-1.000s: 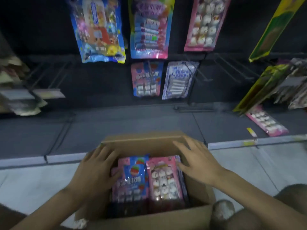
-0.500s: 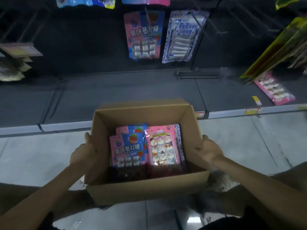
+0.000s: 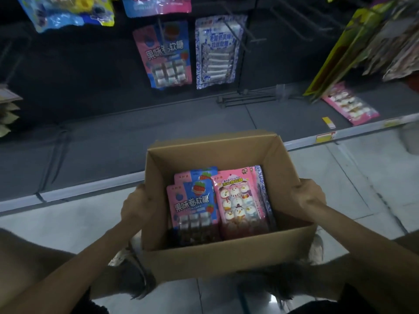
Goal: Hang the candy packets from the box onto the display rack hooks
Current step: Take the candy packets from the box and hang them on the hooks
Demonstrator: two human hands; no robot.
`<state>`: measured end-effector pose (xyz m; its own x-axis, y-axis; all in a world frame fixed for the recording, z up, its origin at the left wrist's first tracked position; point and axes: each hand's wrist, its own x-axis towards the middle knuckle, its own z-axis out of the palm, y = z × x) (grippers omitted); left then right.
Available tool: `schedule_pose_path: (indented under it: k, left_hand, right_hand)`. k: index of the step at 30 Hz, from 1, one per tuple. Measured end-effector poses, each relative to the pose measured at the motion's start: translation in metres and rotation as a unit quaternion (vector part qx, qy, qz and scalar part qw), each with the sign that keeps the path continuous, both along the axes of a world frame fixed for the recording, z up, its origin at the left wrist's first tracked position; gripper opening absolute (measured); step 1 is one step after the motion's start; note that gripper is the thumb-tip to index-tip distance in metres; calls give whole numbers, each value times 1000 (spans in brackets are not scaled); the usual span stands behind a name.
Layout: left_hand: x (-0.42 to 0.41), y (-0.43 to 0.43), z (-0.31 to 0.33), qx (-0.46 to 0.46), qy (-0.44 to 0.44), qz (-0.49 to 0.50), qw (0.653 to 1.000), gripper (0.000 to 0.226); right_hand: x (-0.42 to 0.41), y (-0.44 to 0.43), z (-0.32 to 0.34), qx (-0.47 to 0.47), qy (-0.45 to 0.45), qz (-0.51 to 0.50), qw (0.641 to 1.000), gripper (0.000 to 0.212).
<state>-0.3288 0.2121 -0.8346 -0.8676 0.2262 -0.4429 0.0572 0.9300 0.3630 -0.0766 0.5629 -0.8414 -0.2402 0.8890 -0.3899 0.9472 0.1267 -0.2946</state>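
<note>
Compared with 0.5 s ago, the cardboard box (image 3: 226,257) is sitting further right in view and slightly turned, with both hands staying on its side walls. The display rack (image 3: 79,71) is filling the upper part of the view, and its dark base shelf (image 3: 136,125) is running along the tiled floor (image 3: 68,218). The box is being held, top open, just in front of that shelf's front edge. The left hand (image 3: 136,205) is gripping the box's left wall at the rim, and the right hand (image 3: 309,196) is gripping the right wall.

Inside the box, candy packets are lying flat towards the near wall. Blue-and-pink packets (image 3: 192,205) are lying on the left, touching a pink snowman packet (image 3: 238,200) on the right. On the rack, 2 hanging packets (image 3: 164,55) are dangling side by side from hooks (image 3: 235,35). 1 loose pink packet (image 3: 350,104) is lying at the shelf's right end.
</note>
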Motion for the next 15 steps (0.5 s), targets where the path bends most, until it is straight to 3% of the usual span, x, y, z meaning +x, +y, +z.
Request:
schedule_pose_path:
  k: [6,12,15]
  left_hand:
    - [18,77,-10,-86,-56,56,993,35]
    - [33,119,-24,-136,-13,171,976,29]
    - [41,134,-20,-122,-29,175,977,28]
  right_hand:
    - [29,25,6,8,14,-41,999,33]
    - [38,39,-4,17,22,-47,999,31]
    - [42,58,2,33,31,-30,999,31]
